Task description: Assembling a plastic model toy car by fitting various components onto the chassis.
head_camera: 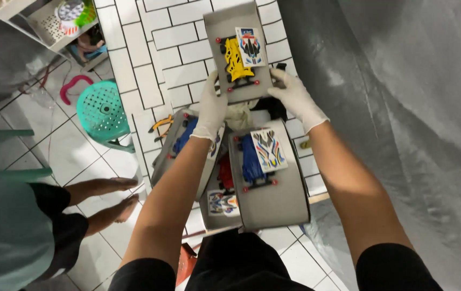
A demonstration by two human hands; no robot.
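Note:
Both my hands wear white gloves and hold up a grey cardboard tray by its lower corners. My left hand grips its lower left side, my right hand its lower right. In the tray sit a yellow toy car body and a sticker sheet. Below it lies a second grey tray with a blue car body and a sticker sheet. Further trays, one with a blue body and one with a red body, lie partly hidden under my left arm.
A teal plastic stool stands on the white tiled floor at the left. Another person in a teal shirt and black shorts sits at the lower left, bare feet near the trays. Grey plastic sheeting covers the right side. A shelf is at top left.

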